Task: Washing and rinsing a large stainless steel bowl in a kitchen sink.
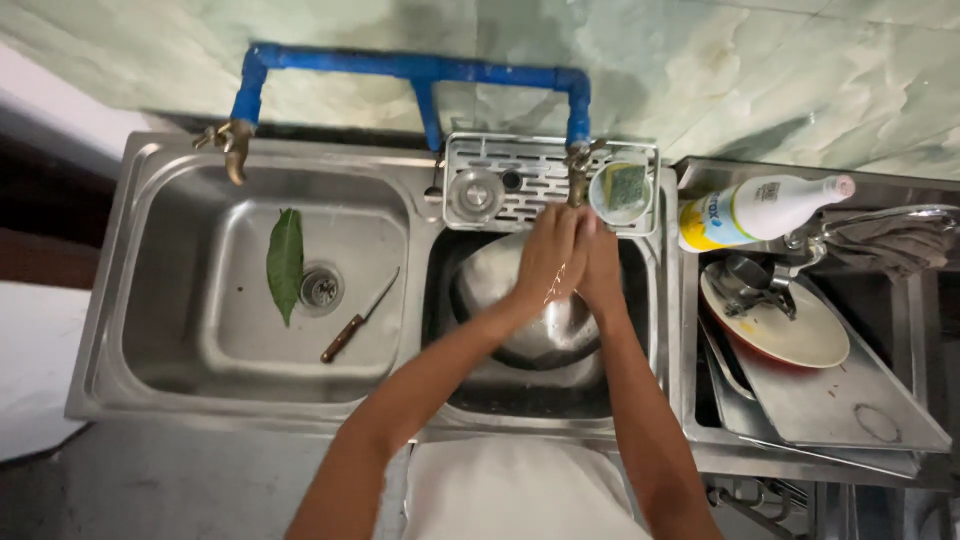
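Two basins, two brass taps on one blue pipe (420, 68): in your left basin (170, 300) lie one green leaf (285, 262) and one knife (358, 318), well apart from your hands. Over the right basin, your left hand (548, 255) and right hand (598, 262) press together palm to palm under the right tap (578, 170), holding nothing, directly above one steel bowl (530, 330). Right of them: one sponge cup (621, 190), one bottle (755, 212), one plate (785, 335).

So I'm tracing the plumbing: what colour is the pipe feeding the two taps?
Blue. The pipe shows clearly in the head view, running along the wall above the sink.
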